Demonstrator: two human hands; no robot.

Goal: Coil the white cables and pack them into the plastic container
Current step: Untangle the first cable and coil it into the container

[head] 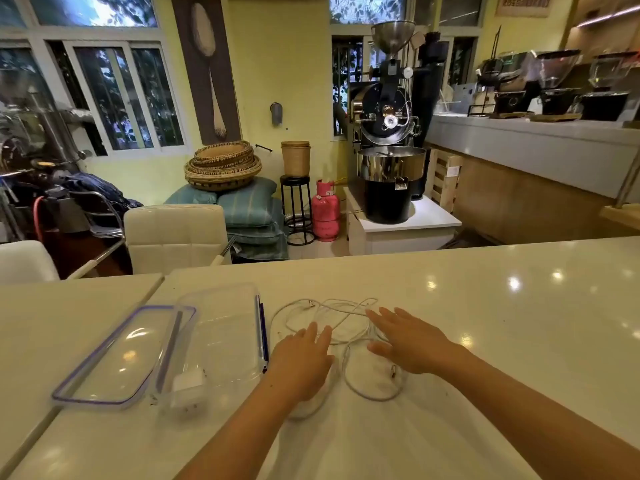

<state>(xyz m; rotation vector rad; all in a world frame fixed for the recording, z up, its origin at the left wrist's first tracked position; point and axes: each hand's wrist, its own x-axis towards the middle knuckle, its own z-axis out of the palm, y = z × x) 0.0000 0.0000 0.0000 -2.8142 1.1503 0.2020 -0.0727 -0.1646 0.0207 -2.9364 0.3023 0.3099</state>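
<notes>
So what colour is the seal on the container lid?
Purple, running round the rim of the clear lid; head view.

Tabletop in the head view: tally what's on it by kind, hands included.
Clear plastic container: 1
Purple-rimmed lid: 1
White charger plug, inside the container: 1
White cable tangle: 1 (number of separate cables unclear)
Hands: 2, left hand and right hand
Total: 6

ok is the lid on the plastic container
No, the lid lies off to the left of the open plastic container, on the white table.
</notes>
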